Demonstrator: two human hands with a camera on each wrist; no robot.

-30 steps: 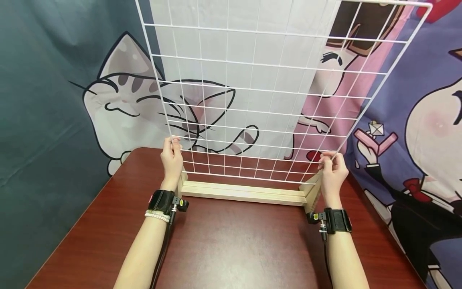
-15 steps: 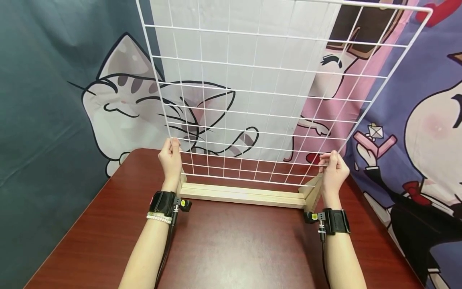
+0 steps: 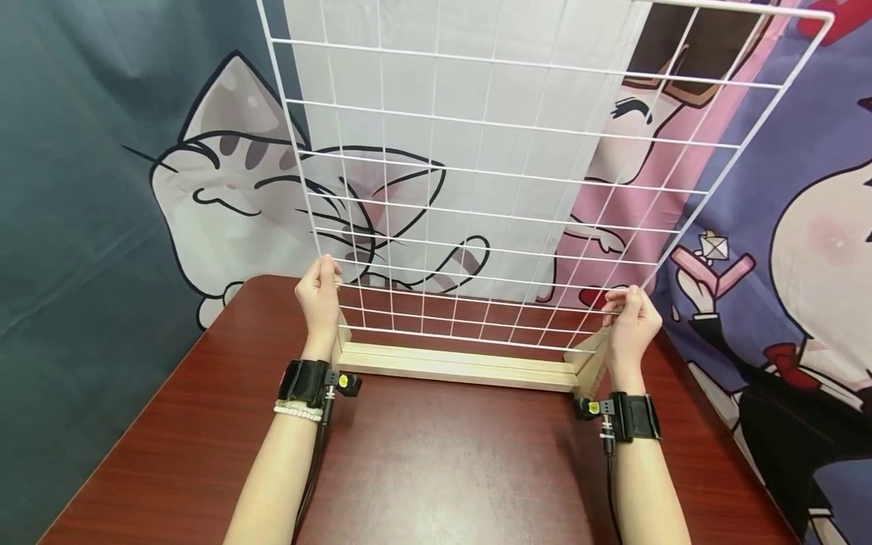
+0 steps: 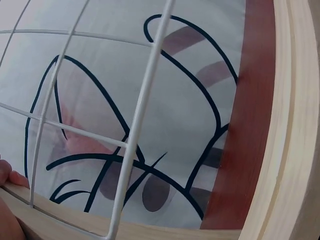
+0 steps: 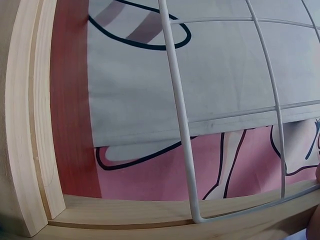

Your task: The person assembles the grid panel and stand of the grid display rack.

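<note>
Left hand (image 3: 320,303) and right hand (image 3: 631,324) each pinch one side rod of the wire grid (image 5: 181,105), thumbs and curled fingers low on its edges. It stands in front of the person, its lower end between the uprights of a wooden frame (image 3: 458,363) on the red-brown table (image 3: 450,469). White, glossy and thin-wired, the grid has oblong openings and a thicker outer rod that turns rounded corners; its top runs partly out of the head view. Its lowest rod is apart from the frame's bottom bar — a gap shows between them in both wrist views. Down each pale upright runs a groove, and the grid's side rods lie along these; how deep they sit I cannot tell. The bottom bar carries a similar long groove. Behind, near the table's far edge, hangs the printed cloth (image 3: 75,265). Open tabletop stretches from the bar toward the person, between the forearms — and the table's left edge slants well apart from the left hand.
</note>
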